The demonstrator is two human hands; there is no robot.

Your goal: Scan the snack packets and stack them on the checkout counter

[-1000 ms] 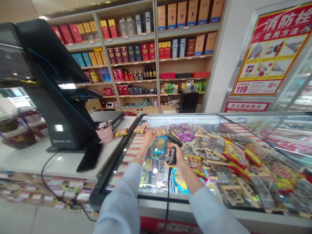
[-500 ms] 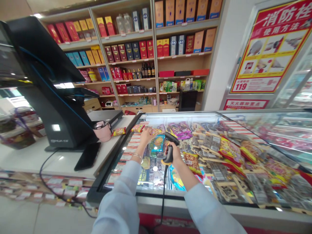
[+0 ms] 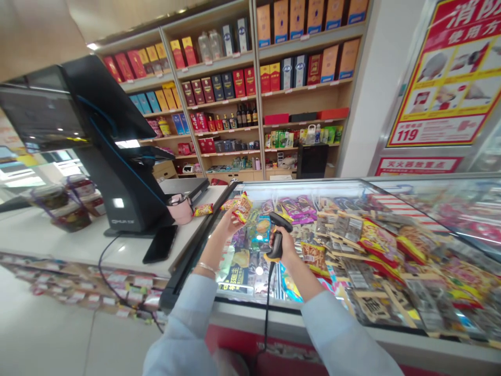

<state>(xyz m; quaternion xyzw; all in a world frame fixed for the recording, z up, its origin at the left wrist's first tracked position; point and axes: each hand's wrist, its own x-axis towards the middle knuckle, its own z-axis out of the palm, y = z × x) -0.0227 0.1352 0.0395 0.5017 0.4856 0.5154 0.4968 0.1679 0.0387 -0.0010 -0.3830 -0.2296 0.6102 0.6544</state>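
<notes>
My left hand [image 3: 228,224] is closed on a red and yellow snack bag [image 3: 241,209], raised a little above the glass-topped case [image 3: 169,295]. A black barcode scanner [image 3: 277,241] sits in my right hand [image 3: 287,243], fingers wrapped round its handle. Its head tilts toward the left, and its cable hangs down over the case's front edge. Behind the held bag, another snack packet's edge is partly hidden by my fingers. Just right of the scanner lies a red and yellow snack bag [image 3: 314,257].
Many bagged snacks with wooden sticks [image 3: 376,305] cover the right of the glass. On the left counter stand a black till [image 3: 131,193], a pink cup [image 3: 180,209], a phone [image 3: 160,244] and a small snack packet [image 3: 203,210]. Shelves of boxes [image 3: 245,83] line the back.
My left hand has picked up a snack bag from the glass and lifted it slightly toward me. My right hand still holds the scanner. The view has turned slightly left.
</notes>
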